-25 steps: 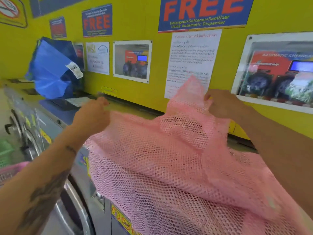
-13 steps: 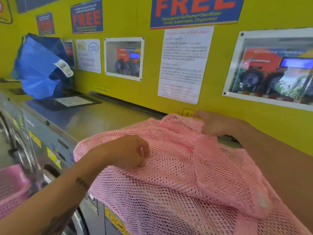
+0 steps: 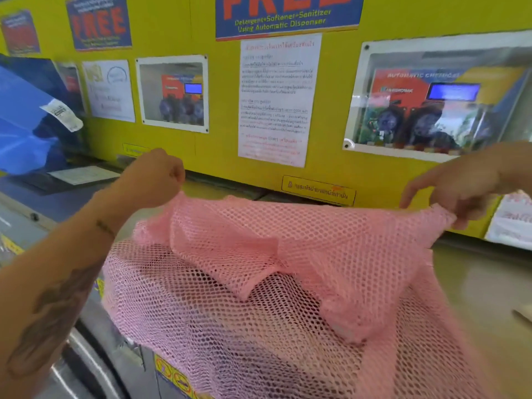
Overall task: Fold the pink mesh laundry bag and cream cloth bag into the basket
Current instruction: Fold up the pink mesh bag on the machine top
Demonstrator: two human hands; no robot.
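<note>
Hands, left hand [image 3: 152, 180] and right hand [image 3: 463, 182], stretch pink mesh laundry bag [image 3: 288, 283] top edge taut.

You are looking at the pink open-weave mesh laundry bag [image 3: 288, 283], which is stretching wide along its raised top edge, a doubled layer folding down over its middle while its lower part is draping over the front edge of the table [image 3: 475, 283].

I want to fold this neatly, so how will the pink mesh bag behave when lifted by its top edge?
The mesh bag is probably very floppy: it sags between the left hand and right hand and drapes over the machine's edge. Likely light, since pinches hold it. Folds may slide apart.
</note>
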